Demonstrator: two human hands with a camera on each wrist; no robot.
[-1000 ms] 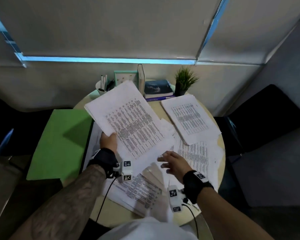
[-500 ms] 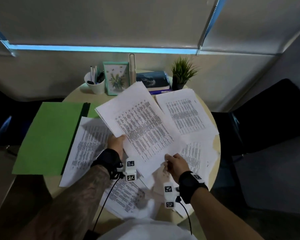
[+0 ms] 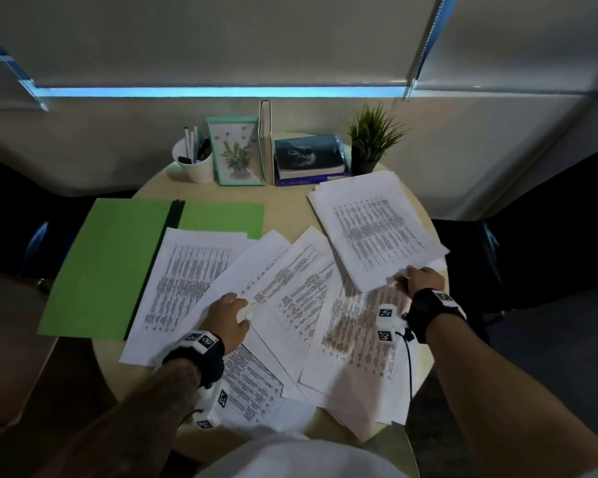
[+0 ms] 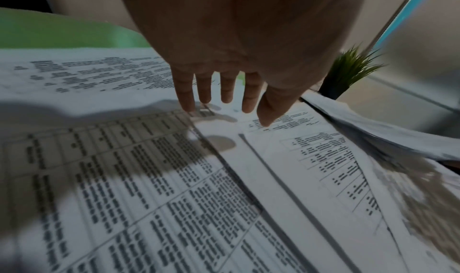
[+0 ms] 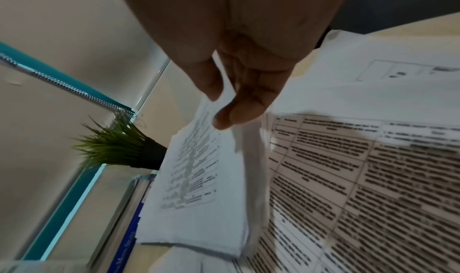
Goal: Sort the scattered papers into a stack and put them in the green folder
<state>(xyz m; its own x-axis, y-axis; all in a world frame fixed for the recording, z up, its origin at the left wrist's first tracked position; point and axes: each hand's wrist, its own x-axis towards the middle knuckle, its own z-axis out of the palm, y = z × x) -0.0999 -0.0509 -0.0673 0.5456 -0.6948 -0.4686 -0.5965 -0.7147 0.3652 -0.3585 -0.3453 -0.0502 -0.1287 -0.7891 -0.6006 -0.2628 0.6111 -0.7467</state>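
A round, pale wooden tabletop stood before me, pushed against a grey wall under drawn blinds with a strip of blue light between them. Along its far edge I saw a white cup of pens, a teal-framed flower picture, an upright book, a low stack of books and a small potted plant.

The green folder lay open on the left of the tabletop, its left half hanging past the rim. The scattered papers fanned across the middle and near side, one sheet overlapping the folder's right half. They carried printed tables, but the print was too blurred for me to read; on a blue book spine in the right wrist view I could see lettering but not make it out.

My left hand lay on the papers with its fingers straight and slightly spread, tips touching a sheet. My right hand was pinching the near corner of a separate stack of papers at the right, thumb on top and fingers curled underneath; the stack's far end reached the plant's pot. The two hands were well apart, each wearing a black wrist strap with a small white marker block.
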